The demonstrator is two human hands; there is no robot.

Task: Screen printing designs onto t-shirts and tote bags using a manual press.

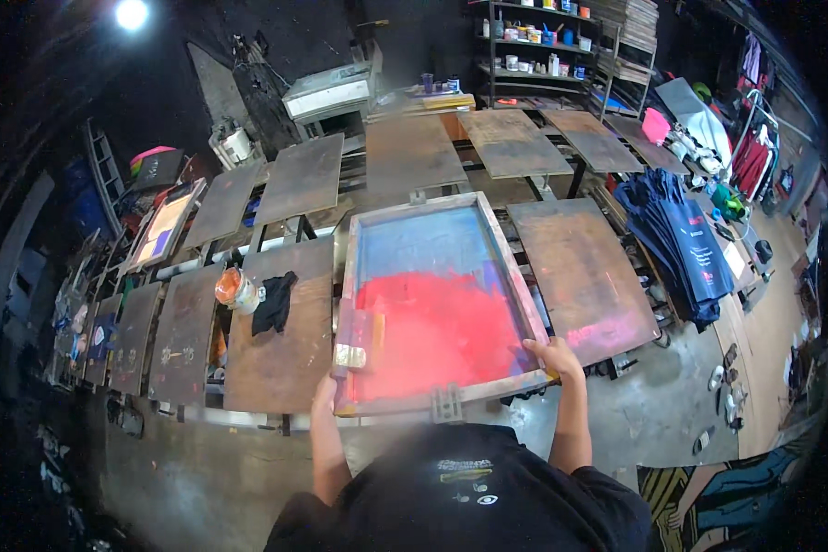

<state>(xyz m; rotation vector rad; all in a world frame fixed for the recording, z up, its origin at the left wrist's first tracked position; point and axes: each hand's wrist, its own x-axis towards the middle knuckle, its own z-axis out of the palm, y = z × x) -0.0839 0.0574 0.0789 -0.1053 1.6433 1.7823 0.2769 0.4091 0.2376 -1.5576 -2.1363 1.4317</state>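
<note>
A wooden-framed printing screen sits over the boards straight in front of me. Its mesh is blue at the far end, and wet-looking red-pink ink covers the rest. At its near right corner my right hand grips the frame, thumb on top and other fingers underneath. My left hand holds the near left side, its fingers mostly hidden by the frame. Just above that hand, a squeegee smeared with ink leans at the screen's left edge. A metal hinge clamp shows at the near edge.
Rows of flat brown boards stretch left and right. On the board to my left are an ink tub and a black cloth. Dark blue bags are piled at the right. Behind stands a shelf of paint containers.
</note>
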